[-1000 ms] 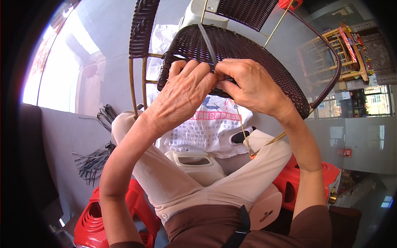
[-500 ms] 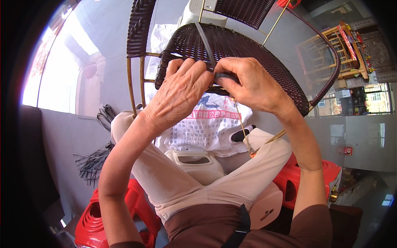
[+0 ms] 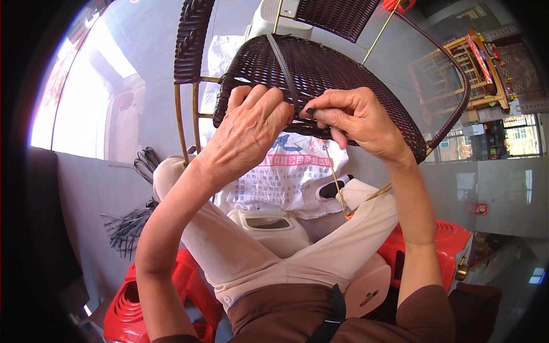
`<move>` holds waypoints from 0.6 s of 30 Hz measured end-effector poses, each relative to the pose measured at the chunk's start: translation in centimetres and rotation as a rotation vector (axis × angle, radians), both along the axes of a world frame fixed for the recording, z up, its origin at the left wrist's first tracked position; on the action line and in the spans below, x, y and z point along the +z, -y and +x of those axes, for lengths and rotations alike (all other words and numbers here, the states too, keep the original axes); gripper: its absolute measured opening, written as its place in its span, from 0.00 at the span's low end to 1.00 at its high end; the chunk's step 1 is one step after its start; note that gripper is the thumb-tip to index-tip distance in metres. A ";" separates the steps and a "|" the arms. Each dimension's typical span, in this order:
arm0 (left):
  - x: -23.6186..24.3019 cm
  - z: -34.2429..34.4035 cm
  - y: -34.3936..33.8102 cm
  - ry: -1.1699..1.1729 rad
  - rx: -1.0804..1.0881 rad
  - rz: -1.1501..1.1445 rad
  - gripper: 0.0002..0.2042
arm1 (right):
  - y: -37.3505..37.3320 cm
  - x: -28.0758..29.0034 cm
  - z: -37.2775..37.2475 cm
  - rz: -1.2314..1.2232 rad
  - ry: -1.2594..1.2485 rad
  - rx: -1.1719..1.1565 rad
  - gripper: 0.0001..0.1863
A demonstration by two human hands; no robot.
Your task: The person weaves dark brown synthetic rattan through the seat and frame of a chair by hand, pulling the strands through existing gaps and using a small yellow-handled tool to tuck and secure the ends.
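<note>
A dark brown woven chair seat [image 3: 337, 80] on a brass-coloured metal frame is held in front of me, with a loose flat grey strip [image 3: 281, 62] lying across it. My left hand [image 3: 254, 123] is curled closed at the seat's front edge; its fingertips are hidden, so what they grip cannot be made out. Just right of it, my right hand [image 3: 359, 123] pinches a short dark strip end [image 3: 310, 112] between thumb and index finger at that same edge, the other fingers bent beneath. Below lies a white printed sack [image 3: 263, 186].
Red plastic stools [image 3: 131, 303] stand either side of me, a white stool [image 3: 263, 220] between my legs. Bundles of grey strips [image 3: 126, 231] lie at the left, wooden frames [image 3: 480, 74] at the upper right. The chair's curved arm [image 3: 457, 114] arches on the right.
My right hand has moved a little right and down, away from my left, exposing the strip end in its pinch. My left hand stays at the seat edge.
</note>
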State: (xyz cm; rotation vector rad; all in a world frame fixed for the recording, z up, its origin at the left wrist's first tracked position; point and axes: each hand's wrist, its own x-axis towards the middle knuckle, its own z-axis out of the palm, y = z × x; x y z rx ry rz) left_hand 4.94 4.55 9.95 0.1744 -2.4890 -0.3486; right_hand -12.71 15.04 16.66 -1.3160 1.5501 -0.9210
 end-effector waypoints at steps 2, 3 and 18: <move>0.1 0.0 -0.1 -0.004 0.005 -0.002 0.05 | 0.3 -0.8 -0.1 -0.019 0.071 -0.075 0.07; 0.2 0.0 -0.1 -0.001 0.003 0.005 0.05 | 0.3 -0.6 -0.1 -0.021 0.072 -0.075 0.07; -0.1 -0.1 -0.1 -0.023 -0.007 0.008 0.05 | 1.5 0.5 1.1 -0.066 -0.466 0.009 0.04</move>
